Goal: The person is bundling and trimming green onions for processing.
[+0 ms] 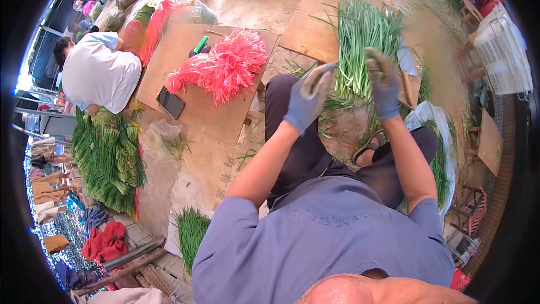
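A loose pile of garlic chives (363,39) lies on a wooden board (315,14) before me, pale stalk ends toward my body. My left hand (312,93), in a grey-blue glove, is held just left of the stalk ends, its fingers apart and curved toward them. On the other side my right hand (383,87), gloved alike, is raised with thumb and fingers bent and spaced apart; its fingertips overlap the pile's right edge in this view. Neither glove shows anything gripped.
To the left, a second board (197,112) bears pink-red plastic ties (228,65), a phone (170,103) and a green-and-black tool (199,47). A person (101,70) sits beyond it, near stacked chive bundles (107,160). White crates (503,50) stand at right.
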Action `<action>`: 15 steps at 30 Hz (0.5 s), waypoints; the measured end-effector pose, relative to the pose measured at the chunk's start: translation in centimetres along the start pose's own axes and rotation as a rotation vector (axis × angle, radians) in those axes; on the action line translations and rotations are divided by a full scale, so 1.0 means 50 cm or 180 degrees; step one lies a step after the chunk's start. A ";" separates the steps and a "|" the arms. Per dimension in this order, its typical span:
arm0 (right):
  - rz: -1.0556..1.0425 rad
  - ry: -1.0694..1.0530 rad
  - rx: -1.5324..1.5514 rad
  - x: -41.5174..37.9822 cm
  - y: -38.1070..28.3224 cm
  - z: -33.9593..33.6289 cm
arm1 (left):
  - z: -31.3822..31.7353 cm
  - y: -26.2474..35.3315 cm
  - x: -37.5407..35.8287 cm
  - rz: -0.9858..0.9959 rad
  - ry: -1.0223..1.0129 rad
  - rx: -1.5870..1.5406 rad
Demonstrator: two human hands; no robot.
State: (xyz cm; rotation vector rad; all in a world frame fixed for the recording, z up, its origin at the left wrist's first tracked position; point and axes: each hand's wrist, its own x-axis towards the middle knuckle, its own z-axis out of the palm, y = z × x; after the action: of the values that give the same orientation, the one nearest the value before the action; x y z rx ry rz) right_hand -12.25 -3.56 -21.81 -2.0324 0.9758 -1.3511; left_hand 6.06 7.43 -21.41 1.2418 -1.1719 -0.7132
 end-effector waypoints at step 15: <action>0.0441 -0.2393 -0.0545 -0.008 -0.104 0.518 | -0.323 -0.101 -0.203 -0.1572 0.0822 -0.0308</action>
State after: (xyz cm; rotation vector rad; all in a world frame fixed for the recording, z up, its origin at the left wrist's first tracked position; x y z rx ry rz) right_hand 13.14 0.51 -27.94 -2.2683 0.8626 -0.3609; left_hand 19.04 20.90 -27.66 1.5078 -0.6134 -0.9255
